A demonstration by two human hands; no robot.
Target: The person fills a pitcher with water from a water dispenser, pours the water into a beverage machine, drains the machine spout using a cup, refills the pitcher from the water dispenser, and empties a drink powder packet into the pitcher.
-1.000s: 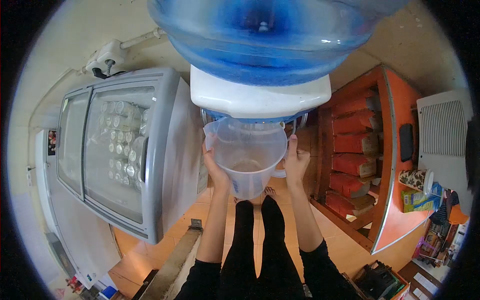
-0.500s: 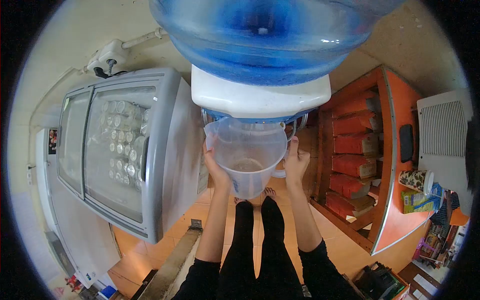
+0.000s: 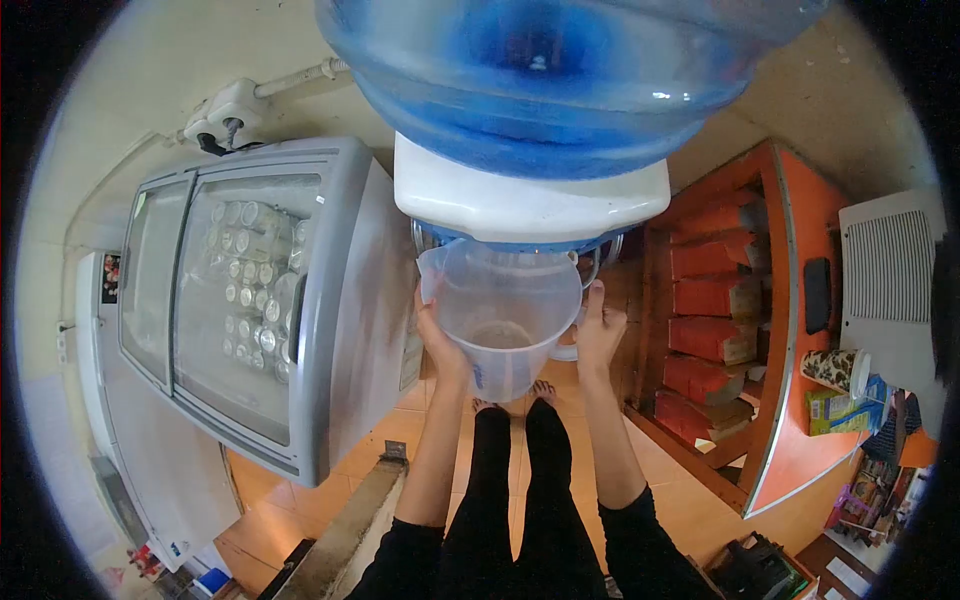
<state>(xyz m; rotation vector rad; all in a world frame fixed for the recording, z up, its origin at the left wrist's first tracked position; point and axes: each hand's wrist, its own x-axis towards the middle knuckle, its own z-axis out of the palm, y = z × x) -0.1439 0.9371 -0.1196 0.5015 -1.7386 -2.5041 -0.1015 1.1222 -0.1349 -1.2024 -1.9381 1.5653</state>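
Jug point(image 3: 505, 300) of clear plastic sits mid-picture in my head camera, my one view, up in the air, with its wide mouth towards me and its far rim close under the front of a water dispenser point(image 3: 530, 195). Left hand point(image 3: 440, 345) is wrapped against the spout side, its fingers point(image 3: 428, 318) pressed to the wall of the jug. Right hand point(image 3: 600, 335) is curled around the handle point(image 3: 566, 352), thumb pointing up. So I have the jug gripped from both sides; whether water is running into it I cannot tell from here.

Above, a big blue bottle point(image 3: 560, 90) sits on the white dispenser. To my left stands a grey freezer point(image 3: 340, 300) with a sliding glass lid, round-topped containers point(image 3: 250, 270) showing through it, and a plugged wall socket point(image 3: 232, 105) behind. To my right, red boxes point(image 3: 705, 290) fill an open cabinet beneath an orange worktop point(image 3: 780, 450), which carries a patterned cup point(image 3: 828, 368) beside a green and blue packet point(image 3: 840, 410). Below the jug, I see bare feet point(image 3: 543, 390) on orange floor tiles point(image 3: 365, 458).
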